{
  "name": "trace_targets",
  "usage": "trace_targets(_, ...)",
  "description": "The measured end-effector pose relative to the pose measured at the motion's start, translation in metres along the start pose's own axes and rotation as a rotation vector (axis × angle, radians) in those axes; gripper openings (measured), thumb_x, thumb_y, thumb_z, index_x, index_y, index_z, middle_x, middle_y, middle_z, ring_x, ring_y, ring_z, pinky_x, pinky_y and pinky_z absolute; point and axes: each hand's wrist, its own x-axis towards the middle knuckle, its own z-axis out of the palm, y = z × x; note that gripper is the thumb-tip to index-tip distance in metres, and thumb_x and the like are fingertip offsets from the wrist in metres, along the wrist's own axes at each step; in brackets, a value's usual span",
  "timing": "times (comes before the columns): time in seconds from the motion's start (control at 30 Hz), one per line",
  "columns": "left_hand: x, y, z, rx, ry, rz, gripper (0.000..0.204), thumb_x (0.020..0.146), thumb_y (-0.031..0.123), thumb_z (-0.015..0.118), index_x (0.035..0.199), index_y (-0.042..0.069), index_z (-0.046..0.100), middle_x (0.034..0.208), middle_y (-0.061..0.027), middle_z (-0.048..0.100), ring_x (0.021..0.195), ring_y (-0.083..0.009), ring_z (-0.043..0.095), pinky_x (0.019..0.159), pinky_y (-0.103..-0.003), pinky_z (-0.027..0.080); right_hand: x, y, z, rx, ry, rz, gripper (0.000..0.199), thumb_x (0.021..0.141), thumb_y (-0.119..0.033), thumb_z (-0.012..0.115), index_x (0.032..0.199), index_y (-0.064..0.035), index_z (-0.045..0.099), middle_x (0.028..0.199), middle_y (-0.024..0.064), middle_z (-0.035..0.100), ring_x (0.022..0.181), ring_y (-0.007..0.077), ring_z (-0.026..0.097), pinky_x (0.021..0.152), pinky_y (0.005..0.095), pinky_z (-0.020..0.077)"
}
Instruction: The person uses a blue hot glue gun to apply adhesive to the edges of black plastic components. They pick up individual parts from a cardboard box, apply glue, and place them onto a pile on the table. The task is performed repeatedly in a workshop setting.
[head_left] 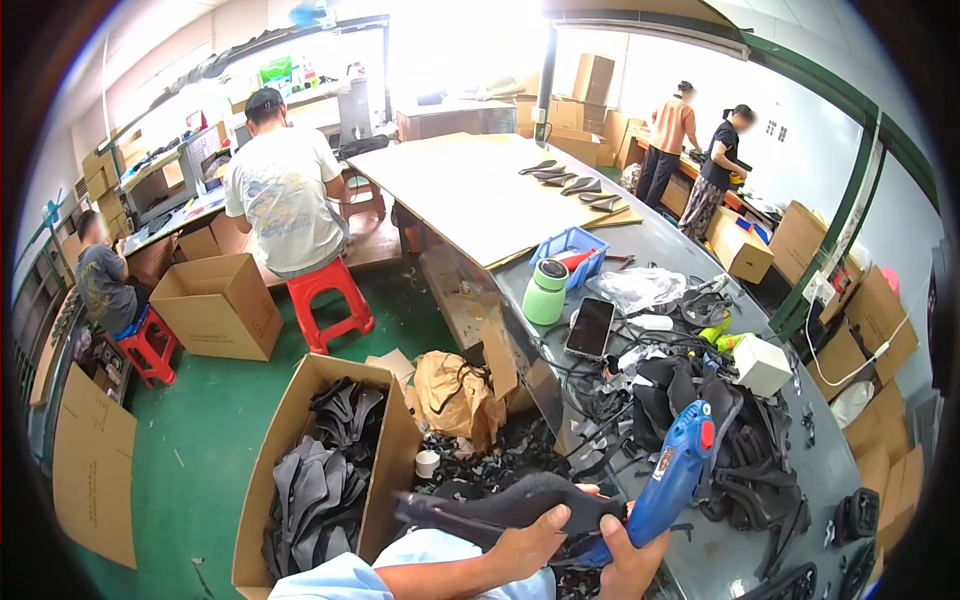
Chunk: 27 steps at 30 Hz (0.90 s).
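My left hand (532, 548) is closed on a long black bicycle saddle (530, 500), its thumb pressed on the upper face. The saddle's far left end is smeared by motion. My right hand (636, 562) grips the lower part of a blue handheld power tool (668, 475) with a red button near its top. The tool slants up to the right, and its working end is hidden by my hands near the saddle's right end. To the right of the tool, black saddle covers (745, 490) lie heaped on the grey table (700, 560).
A cardboard box (400, 440) of black pieces stands left of my arms, near a brown bag (455, 395) and black scraps. On the table are a green bottle (545, 295), a phone (590, 328), a blue basket (592, 248) and several saddles (580, 186). People work farther off.
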Motion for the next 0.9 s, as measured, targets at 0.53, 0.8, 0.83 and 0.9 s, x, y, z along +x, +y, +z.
trace_targets(0.53, -0.007, 0.005, 0.005, 0.039, -0.059, 0.025, 0.052, 0.090, 0.036, 0.054, 0.124, -0.001, 0.043, 0.121, -0.0145, 0.051, 0.111, -0.0167, 0.049, 0.093, -0.033, 0.040, 0.007, 0.008, 0.012, -0.070, 0.196, -0.115, 0.028, 0.070, -0.009, 0.073, 0.082, -0.0025, 0.048, 0.070, 0.0062, 0.054, 0.061, 0.0160, 0.055, 0.059, 0.0286, 0.0456)
trace_targets(0.8, -0.002, 0.016, 0.009, 0.061, -0.041, 0.061, 0.049, 0.091, 0.037, 0.050, 0.122, 0.000, 0.045, 0.124, -0.0186, 0.048, 0.118, -0.0291, 0.045, 0.101, -0.045, 0.033, 0.009, -0.001, 0.016, -0.455, 0.205, -0.297, 0.033, 0.071, -0.013, 0.075, 0.085, -0.0025, 0.047, 0.068, 0.0028, 0.052, 0.061, 0.0125, 0.053, 0.057, 0.0263, 0.0431)
trace_targets(0.83, 0.001, 0.020, 0.009, 0.052, -0.041, 0.097, 0.049, 0.090, 0.038, 0.049, 0.121, 0.000, 0.045, 0.125, -0.0198, 0.047, 0.118, -0.0320, 0.045, 0.101, -0.049, 0.032, 0.009, -0.001, 0.015, -0.436, 0.193, -0.290, 0.035, 0.069, -0.015, 0.077, 0.082, -0.0025, 0.047, 0.066, 0.0032, 0.053, 0.059, 0.0140, 0.054, 0.056, 0.0270, 0.0430)
trace_targets(0.9, 0.006, 0.038, 0.007, 0.039, 0.032, 0.161, 0.049, 0.091, 0.042, 0.045, 0.120, 0.003, 0.046, 0.125, -0.0203, 0.046, 0.118, -0.0361, 0.044, 0.102, -0.051, 0.031, 0.002, -0.009, 0.009, -0.456, -0.029, -0.035, 0.037, 0.069, -0.014, 0.077, 0.093, -0.0003, 0.053, 0.069, 0.0019, 0.058, 0.062, 0.0125, 0.055, 0.060, 0.0260, 0.0452)
